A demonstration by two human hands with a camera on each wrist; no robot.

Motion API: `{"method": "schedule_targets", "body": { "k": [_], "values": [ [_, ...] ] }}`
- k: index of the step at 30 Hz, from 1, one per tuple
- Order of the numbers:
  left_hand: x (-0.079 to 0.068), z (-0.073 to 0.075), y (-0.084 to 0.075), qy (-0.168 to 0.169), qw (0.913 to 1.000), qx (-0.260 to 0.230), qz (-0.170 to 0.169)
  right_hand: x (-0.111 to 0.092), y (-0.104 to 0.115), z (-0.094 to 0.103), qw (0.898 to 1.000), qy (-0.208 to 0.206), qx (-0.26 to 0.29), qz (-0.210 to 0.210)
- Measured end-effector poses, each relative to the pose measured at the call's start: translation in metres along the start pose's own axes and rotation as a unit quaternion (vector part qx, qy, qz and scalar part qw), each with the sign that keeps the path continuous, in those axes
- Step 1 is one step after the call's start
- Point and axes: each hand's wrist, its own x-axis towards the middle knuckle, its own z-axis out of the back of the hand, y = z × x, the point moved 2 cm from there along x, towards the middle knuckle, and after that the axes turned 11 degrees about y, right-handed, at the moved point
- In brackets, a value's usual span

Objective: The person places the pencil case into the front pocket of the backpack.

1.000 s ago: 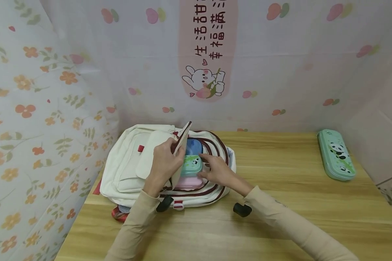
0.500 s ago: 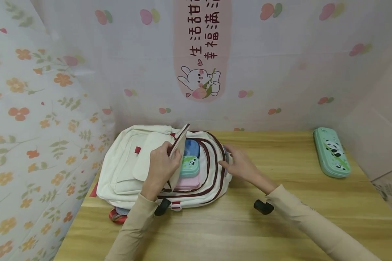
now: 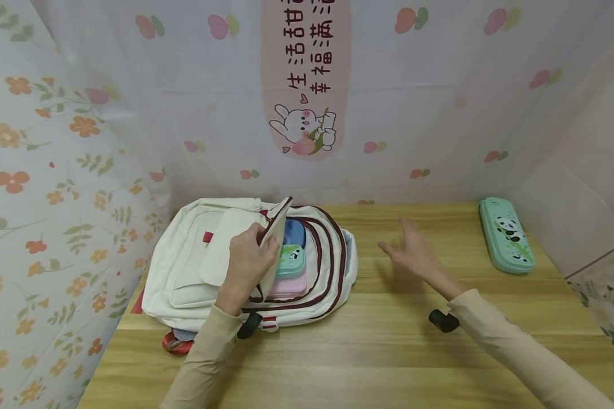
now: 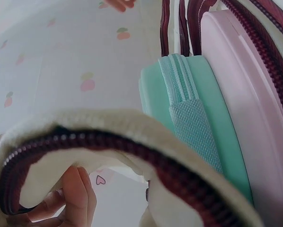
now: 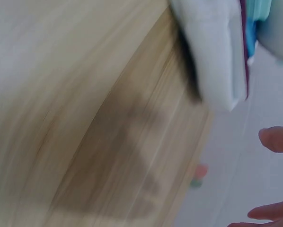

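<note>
A cream backpack [image 3: 181, 258] with dark red zips lies on the table at the left, its front pocket unzipped. My left hand [image 3: 248, 261] grips the pocket's zipped flap [image 3: 276, 222] and holds it up; in the left wrist view the flap edge [image 4: 87, 139] bends near my fingers. Inside the pocket sit a small mint-green panda case [image 3: 293, 261], a pink case [image 3: 290, 286] beside it and a blue item [image 3: 293, 234], partly hidden by the flap. My right hand [image 3: 419, 255] is over the table right of the backpack, fingers spread and holding nothing.
A larger mint-green pencil case [image 3: 506, 234] with pandas lies at the right end of the wooden table [image 3: 368, 352]. Printed white cloth [image 3: 215, 113] hangs behind and along the left. A red strap loop [image 3: 176, 345] sticks out at the backpack's near side.
My right hand has drawn away from the pocket, past the backpack's end, and moved right over the table. My left hand keeps its hold on the flap. The head view has turned slightly right.
</note>
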Motion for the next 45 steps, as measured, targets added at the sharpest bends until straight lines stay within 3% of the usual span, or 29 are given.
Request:
{"method": "schedule_targets", "body": {
  "k": [8, 16, 20, 27, 33, 40, 45],
  "values": [
    [0.001, -0.003, 0.000, 0.003, 1.0000, 0.004, -0.001, -0.005, -0.053, 0.029, 0.997, -0.028, -0.035, -0.057],
    [0.001, -0.002, 0.000, 0.004, 1.0000, 0.008, 0.003, -0.011, -0.105, 0.053, 0.987, -0.112, -0.076, -0.092],
    [0.001, -0.003, 0.001, 0.003, 1.0000, 0.007, 0.003, -0.016, -0.130, 0.061, 0.981, -0.109, -0.089, -0.131],
    [0.001, -0.001, 0.001, 0.002, 1.0000, -0.001, 0.002, -0.034, -0.161, 0.075, 0.975, -0.077, -0.061, -0.199],
    [0.001, -0.001, 0.003, -0.001, 1.0000, 0.000, -0.001, -0.046, -0.178, 0.081, 0.960, -0.064, -0.065, -0.266],
    [0.002, -0.001, 0.003, -0.005, 1.0000, 0.001, -0.002, -0.056, -0.193, 0.082, 0.948, -0.055, -0.075, -0.304],
    [0.001, -0.001, 0.004, -0.002, 1.0000, 0.001, 0.004, -0.066, -0.198, 0.077, 0.949, -0.059, -0.082, -0.300]
  ]
}}
